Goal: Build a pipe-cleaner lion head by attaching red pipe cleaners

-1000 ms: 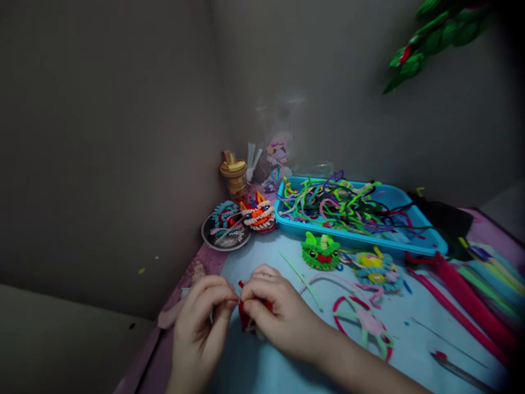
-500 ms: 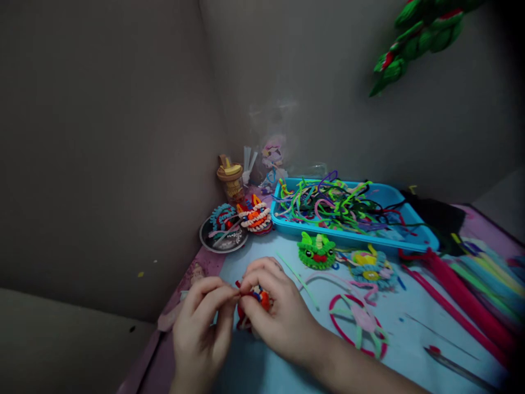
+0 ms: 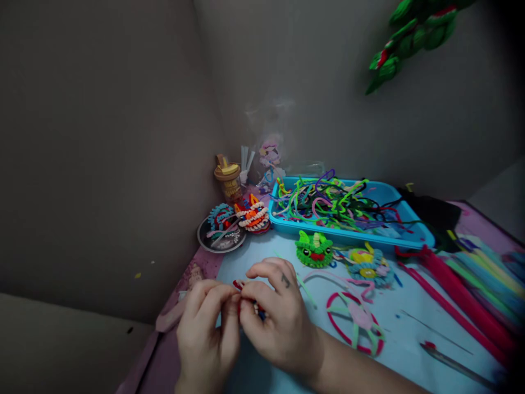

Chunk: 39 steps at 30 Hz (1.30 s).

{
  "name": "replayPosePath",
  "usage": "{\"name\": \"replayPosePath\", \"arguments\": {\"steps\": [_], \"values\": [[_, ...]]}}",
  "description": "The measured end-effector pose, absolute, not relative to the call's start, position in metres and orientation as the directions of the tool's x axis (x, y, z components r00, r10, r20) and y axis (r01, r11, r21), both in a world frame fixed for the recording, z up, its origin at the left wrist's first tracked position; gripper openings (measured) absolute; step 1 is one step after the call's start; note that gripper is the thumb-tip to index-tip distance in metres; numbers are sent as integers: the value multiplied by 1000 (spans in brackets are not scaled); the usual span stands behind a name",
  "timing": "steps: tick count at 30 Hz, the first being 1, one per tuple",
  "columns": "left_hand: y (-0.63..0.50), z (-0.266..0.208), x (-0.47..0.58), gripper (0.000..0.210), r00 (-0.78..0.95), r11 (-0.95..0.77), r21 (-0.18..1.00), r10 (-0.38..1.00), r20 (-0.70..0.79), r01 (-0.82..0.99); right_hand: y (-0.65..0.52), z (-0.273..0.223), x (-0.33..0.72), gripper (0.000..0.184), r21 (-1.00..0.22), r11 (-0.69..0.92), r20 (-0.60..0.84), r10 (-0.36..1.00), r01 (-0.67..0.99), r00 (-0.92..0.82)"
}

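My left hand (image 3: pixel 209 325) and my right hand (image 3: pixel 279 317) meet fingertip to fingertip above the blue mat. Between them is a small pipe-cleaner figure (image 3: pixel 259 312) with red, white, blue and orange parts, mostly covered by my right fingers. The left thumb and forefinger pinch at its edge, closed; what exactly they grip is hidden. My right hand is wrapped round the figure. Just beyond the hands sits a green pipe-cleaner head (image 3: pixel 314 250). To its right lies a blue and yellow pipe-cleaner piece (image 3: pixel 369 266).
A blue tray (image 3: pixel 348 232) of tangled pipe cleaners stands at the back. Left of it are an orange and white figure (image 3: pixel 253 218), a metal bowl (image 3: pixel 221 249) and a lidded cup (image 3: pixel 228 178). A red ring (image 3: pixel 333 322), tweezers (image 3: pixel 455 364) and red strips (image 3: pixel 463 295) lie rightward.
My right hand has turned a little, so its fingers cover more of the figure and the orange part is less visible. The camera view has shifted slightly.
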<state>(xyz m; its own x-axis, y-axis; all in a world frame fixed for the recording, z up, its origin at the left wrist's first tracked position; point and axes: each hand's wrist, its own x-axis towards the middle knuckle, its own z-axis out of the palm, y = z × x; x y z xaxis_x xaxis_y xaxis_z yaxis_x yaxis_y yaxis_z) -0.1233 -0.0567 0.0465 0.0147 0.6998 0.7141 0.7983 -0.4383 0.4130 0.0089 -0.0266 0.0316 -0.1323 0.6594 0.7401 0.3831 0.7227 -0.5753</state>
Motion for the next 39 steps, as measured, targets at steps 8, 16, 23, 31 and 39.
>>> {"name": "replayPosePath", "arguments": {"steps": [8,16,23,31,39], "values": [[-57,49,-122,13,38,-403,380,726,686,833,-25,31,8,14,-572,724,746,655,385,-123],[-53,48,-115,14,49,-384,313,695,717,869,-26,29,7,14,-553,726,756,644,409,-120],[-52,42,-114,14,37,-361,279,668,743,890,-27,26,7,14,-543,701,722,671,463,-168],[-49,39,-112,14,19,-345,265,640,768,900,-29,28,7,15,-547,678,710,687,492,-158],[-49,40,-110,16,-5,-301,221,582,813,928,-30,24,4,14,-560,648,669,721,516,-179]]}}
